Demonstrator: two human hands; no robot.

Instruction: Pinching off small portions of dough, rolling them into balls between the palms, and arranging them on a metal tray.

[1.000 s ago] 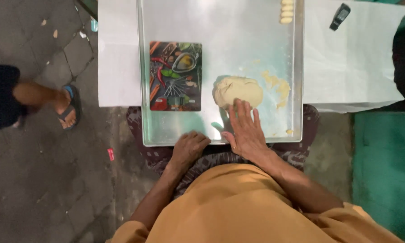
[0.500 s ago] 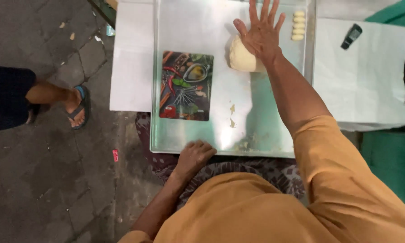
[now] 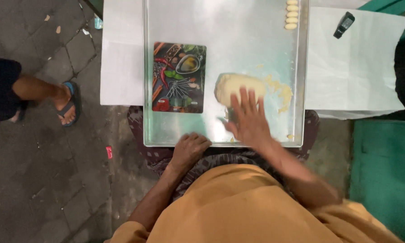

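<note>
Metal tray (image 3: 166, 130) on a white-covered table. Right hand (image 3: 250, 120) lies flat, fingers spread on the dough (image 3: 232, 85); left hand (image 3: 190, 148) curled over the tray edge. Best to press with the palm heel, tray pinned.

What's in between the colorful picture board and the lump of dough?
Nothing. In the head view, only bare shiny tray shows between the board and the dough. The crumbs lie on the dough's other side.

A pale yellow lump of dough (image 3: 238, 87), rounded and slightly flattened, lies on the metal tray (image 3: 220, 27), just ahead of the right grip (image 3: 250, 121), whose spread fingertips overlap its near edge.
</note>
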